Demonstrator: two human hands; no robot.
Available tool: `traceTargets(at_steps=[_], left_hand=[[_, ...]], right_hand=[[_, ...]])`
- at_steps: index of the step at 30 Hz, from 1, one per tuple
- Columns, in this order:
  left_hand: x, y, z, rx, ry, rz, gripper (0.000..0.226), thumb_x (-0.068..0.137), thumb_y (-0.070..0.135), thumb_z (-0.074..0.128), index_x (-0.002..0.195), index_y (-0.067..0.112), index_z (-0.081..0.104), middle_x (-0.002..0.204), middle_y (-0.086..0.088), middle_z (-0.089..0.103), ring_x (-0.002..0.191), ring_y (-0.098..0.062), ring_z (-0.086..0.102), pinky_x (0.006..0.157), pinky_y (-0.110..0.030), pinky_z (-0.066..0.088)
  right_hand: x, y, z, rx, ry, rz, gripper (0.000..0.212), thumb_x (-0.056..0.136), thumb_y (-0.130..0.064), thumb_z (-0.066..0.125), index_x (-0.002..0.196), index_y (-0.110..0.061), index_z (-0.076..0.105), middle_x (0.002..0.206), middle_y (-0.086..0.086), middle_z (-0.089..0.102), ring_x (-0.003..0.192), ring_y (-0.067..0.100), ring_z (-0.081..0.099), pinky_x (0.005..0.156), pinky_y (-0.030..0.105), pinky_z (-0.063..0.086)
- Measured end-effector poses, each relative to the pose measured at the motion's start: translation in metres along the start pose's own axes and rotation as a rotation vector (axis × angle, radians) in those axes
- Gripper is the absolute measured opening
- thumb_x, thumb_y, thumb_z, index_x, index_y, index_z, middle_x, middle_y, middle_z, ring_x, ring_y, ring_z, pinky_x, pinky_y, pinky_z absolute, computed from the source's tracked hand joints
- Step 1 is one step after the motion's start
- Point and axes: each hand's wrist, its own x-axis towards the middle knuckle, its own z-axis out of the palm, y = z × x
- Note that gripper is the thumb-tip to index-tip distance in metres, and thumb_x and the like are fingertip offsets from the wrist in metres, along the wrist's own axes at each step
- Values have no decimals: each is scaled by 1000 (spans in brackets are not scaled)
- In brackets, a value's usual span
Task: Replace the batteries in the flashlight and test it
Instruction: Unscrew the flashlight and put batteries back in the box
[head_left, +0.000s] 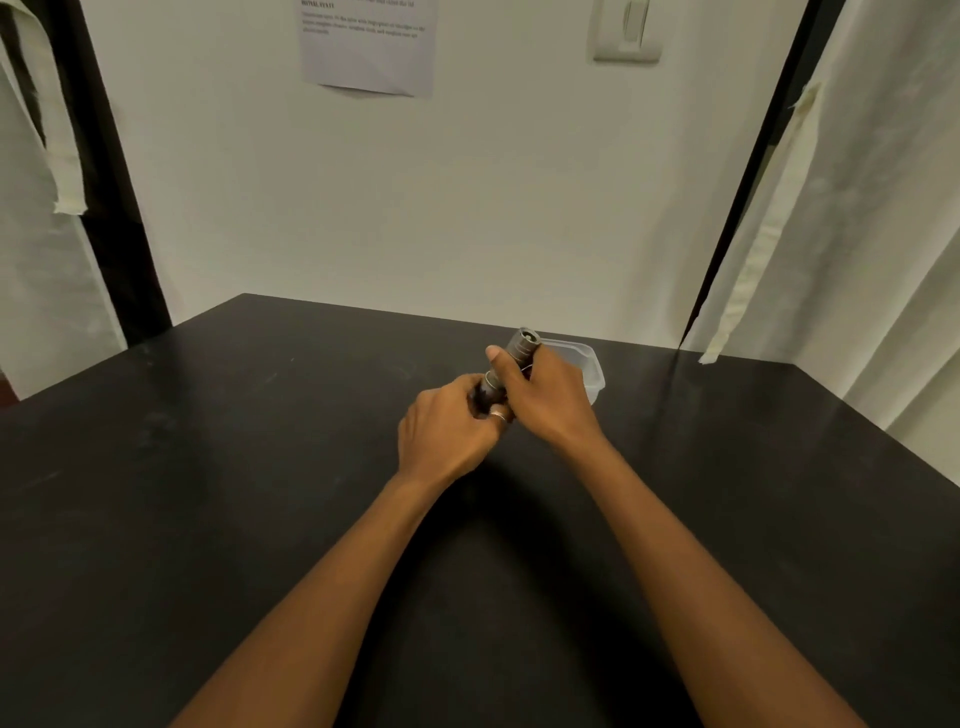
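Far left: pale cloth (36, 156) hangs beside a black post (111, 171). Black table (218, 467) fills the lower view, bare across its left half. On the wall behind, a printed paper sheet (369, 47), text too small to read, and further right a wall switch (626, 31).

Both bare forearms reach in from the bottom edge and meet above mid-table. Left hand (447, 428), ring on one finger, fingers (493, 415) curled closed around the lower dark end of the flashlight (511, 358). Flashlight is held off the table between both hands, tilted, its grey ribbed end pointing up and away to the right. Right hand (550, 400) wraps the upper barrel, fingers closed on it, thumb laid along the left side. Hands touch at the middle of the body; can't tell if the tail cap is on or off.

Just behind the right hand, a clear plastic container (589, 366) sits on the table, mostly hidden, contents not visible. Far right: more pale curtain (857, 234).
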Motion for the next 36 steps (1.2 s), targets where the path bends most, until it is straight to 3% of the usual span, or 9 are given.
traceTargets(at_steps=[5, 8, 13, 17, 20, 23, 27, 31, 36], left_hand=[[4, -8, -3, 149, -27, -68, 21, 88, 43, 64, 93, 23, 65, 83, 2, 68, 80, -25, 67, 71, -38, 57], [5, -9, -4, 179, -17, -108, 21, 90, 36, 62, 78, 20, 58, 76, 0, 62, 75, -26, 64, 65, -36, 52], [9, -14, -3, 186, -25, -122, 15, 92, 32, 63, 89, 17, 67, 81, -3, 67, 75, -25, 66, 69, -41, 59], [12, -16, -3, 294, -10, -73, 17, 95, 33, 59, 99, 18, 66, 84, 0, 64, 74, -21, 61, 62, -34, 48], [15, -21, -5, 348, 31, -4, 17, 95, 33, 60, 104, 18, 64, 95, -1, 63, 86, -20, 58, 64, -34, 46], [20, -26, -6, 257, 55, -20, 13, 94, 26, 58, 103, 18, 63, 100, -1, 62, 95, -22, 56, 71, -35, 48], [40, -31, -6, 246, 35, -79, 9, 94, 20, 54, 96, 15, 62, 94, -4, 67, 93, -26, 61, 71, -40, 50], [70, -45, -14, 313, 22, -70, 13, 95, 19, 54, 102, 13, 63, 95, -7, 67, 89, -28, 62, 70, -40, 49], [108, -69, -16, 367, 40, -81, 10, 93, 17, 54, 96, 12, 62, 91, -9, 67, 84, -29, 62, 67, -40, 50]], right_hand=[[12, -6, 16, -233, -140, 17, 48, 95, -61, 54, 92, -14, 60, 86, 4, 69, 84, 23, 66, 73, 39, 52], [14, -6, 20, -239, -219, 52, 38, 92, -48, 66, 102, -12, 58, 99, 6, 67, 91, 25, 63, 74, 35, 47], [14, -7, 24, -198, -242, 95, 22, 88, -23, 73, 102, -13, 59, 102, 8, 69, 93, 24, 63, 73, 30, 43], [16, -10, 29, -228, -236, 78, 21, 90, -21, 69, 101, -12, 54, 102, 10, 65, 91, 26, 61, 70, 31, 44], [19, -14, 34, -278, -258, 63, 22, 91, -17, 65, 104, -10, 49, 101, 10, 59, 87, 25, 55, 62, 29, 38], [28, -19, 44, -287, -247, 59, 23, 90, -16, 62, 105, -9, 47, 102, 10, 60, 86, 25, 55, 69, 32, 41], [48, -22, 58, -303, -255, 79, 20, 90, -15, 60, 104, -8, 46, 107, 15, 64, 85, 26, 55, 68, 33, 41], [74, -21, 73, -251, -246, 100, 22, 88, -15, 61, 104, -8, 49, 110, 16, 64, 89, 28, 57, 73, 35, 44], [111, -22, 96, -230, -273, 74, 22, 91, -18, 62, 105, -10, 48, 102, 9, 58, 86, 25, 54, 73, 35, 43]])
